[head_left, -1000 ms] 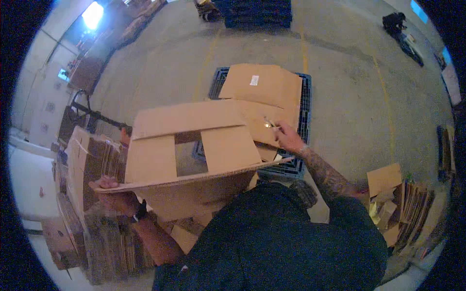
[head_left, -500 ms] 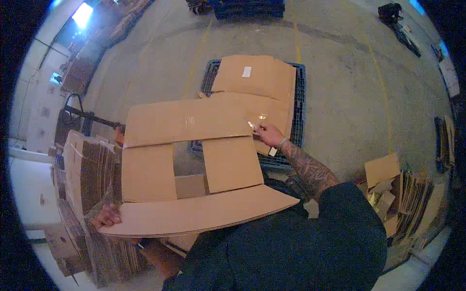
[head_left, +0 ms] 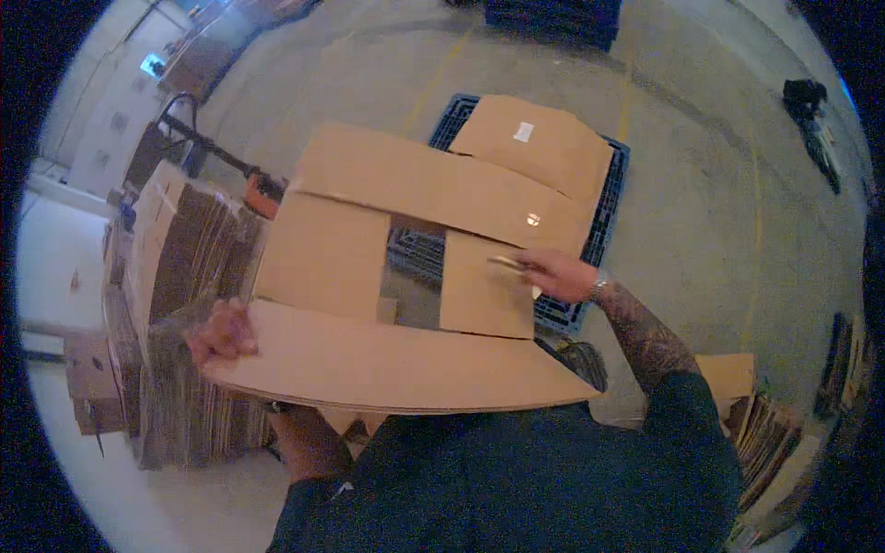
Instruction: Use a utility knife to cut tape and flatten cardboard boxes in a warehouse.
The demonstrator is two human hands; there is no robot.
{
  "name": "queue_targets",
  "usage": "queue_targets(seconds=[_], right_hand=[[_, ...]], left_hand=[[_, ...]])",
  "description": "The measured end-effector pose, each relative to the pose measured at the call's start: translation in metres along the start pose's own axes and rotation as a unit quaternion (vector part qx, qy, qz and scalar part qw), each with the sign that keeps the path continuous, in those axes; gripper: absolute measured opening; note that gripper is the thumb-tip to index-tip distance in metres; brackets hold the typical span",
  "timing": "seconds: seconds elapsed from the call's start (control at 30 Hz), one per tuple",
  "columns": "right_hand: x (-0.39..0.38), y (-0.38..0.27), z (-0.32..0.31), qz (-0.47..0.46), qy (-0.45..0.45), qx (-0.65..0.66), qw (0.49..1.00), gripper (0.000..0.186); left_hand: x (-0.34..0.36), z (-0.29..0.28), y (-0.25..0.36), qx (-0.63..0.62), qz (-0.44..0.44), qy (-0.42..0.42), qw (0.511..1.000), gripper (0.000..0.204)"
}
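At the near left corner, the open carton (head_left: 323,247) is held by the left hand (head_left: 224,334); its grip, blurred, is clamped on the cardboard edge. Over the right side flap (head_left: 479,300), a slim tool (head_left: 505,265) is held by the right hand (head_left: 562,275), with the grip closed around it. The tool's kind cannot be told; contact with the flap cannot be settled either.

The carton is positioned before the body, its flaps laid out around a central gap. Through this gap, part of the blue pallet (head_left: 604,217) is seen; much of the rest is hidden by carton and cardboard. Farther off, the pallet is covered by flat cardboard (head_left: 558,147) bearing a white label (head_left: 523,132).

The left side is crowded by upright cardboard stacks (head_left: 189,267), near the left hand, and by a black handle (head_left: 207,146) with an orange part (head_left: 265,195). More flattened cardboard (head_left: 770,447) is stacked at lower right.
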State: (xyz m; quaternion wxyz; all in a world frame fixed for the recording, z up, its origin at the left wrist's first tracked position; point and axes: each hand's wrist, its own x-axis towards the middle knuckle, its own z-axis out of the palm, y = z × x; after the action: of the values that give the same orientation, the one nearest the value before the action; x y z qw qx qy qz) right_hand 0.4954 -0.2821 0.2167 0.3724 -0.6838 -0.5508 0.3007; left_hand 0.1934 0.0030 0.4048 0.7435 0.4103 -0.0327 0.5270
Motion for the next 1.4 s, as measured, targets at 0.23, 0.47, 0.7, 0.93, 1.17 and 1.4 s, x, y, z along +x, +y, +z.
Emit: queue_targets(seconds=[0.23,0.47,0.7,0.93,1.17,1.4], right_hand=[[0.093,-0.078,0.057,-0.094,-0.288,-0.275,0.913,0.048],[0.078,-0.095,0.070,-0.167,-0.291,-0.338,0.879,0.032],[0.071,-0.115,0.091,-0.178,-0.278,-0.352,0.876,0.020],[0.074,-0.102,0.116,-0.168,-0.324,-0.351,0.862,0.018],[0.040,-0.063,0.034,-0.217,-0.237,-0.243,0.915,0.036],[0.021,-0.022,-0.065,-0.063,0.124,-0.258,0.956,0.046]], left_hand=[[-0.009,-0.025,0.001,-0.039,0.019,-0.078,0.996,0.051],[0.005,-0.088,0.082,0.353,-0.430,-0.135,0.820,0.037],[-0.014,-0.108,-0.020,0.715,-0.352,-0.546,0.258,0.077],[-0.091,-0.205,-0.212,0.762,-0.333,-0.470,0.295,0.069],[-0.030,-0.132,-0.148,0.753,-0.373,-0.297,0.454,0.044],[-0.034,-0.088,-0.075,0.435,-0.537,-0.380,0.615,0.047]])
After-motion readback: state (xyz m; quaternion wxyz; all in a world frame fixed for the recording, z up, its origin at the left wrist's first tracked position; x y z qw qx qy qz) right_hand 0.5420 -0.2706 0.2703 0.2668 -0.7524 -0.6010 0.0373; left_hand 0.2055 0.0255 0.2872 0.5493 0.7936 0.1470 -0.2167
